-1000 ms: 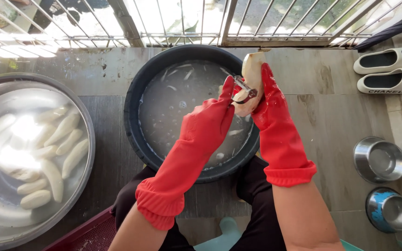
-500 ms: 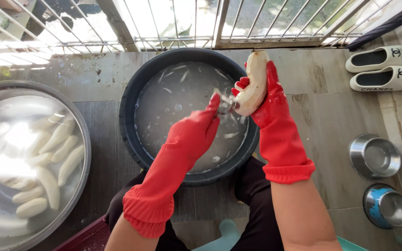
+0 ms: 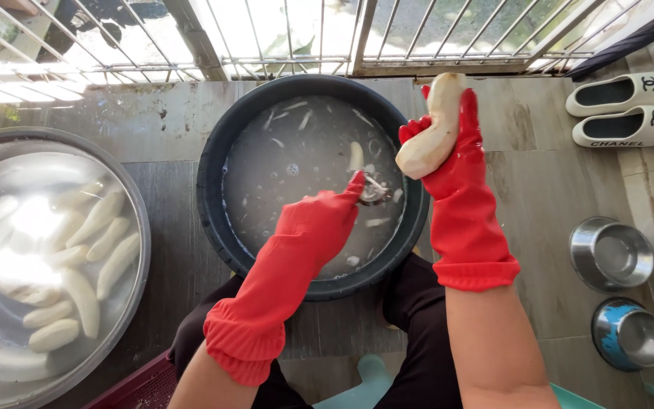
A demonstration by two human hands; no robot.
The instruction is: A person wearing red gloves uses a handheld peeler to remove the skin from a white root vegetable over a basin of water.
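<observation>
Your right hand [image 3: 448, 144] grips a pale peeled root [image 3: 434, 125] at one o'clock above the dark basin [image 3: 213, 189] so scraps fall into its cloudy water, while your left hand [image 3: 319, 220], fingers closed around a peeler [image 3: 374, 191], hovers over the basin's centre.

I see a grey tiled floor [image 3: 539, 182] carrying everything here. A dark round basin [image 3: 213, 204] of cloudy water sits on it at the middle, close to the railing. To the left stands a wide metal bowl [image 3: 142, 227] with pale peeled roots in water. At the far right lie two white slippers [image 3: 630, 106] side by side, and nearer me two small steel bowls [image 3: 615, 257], one behind the other.
</observation>
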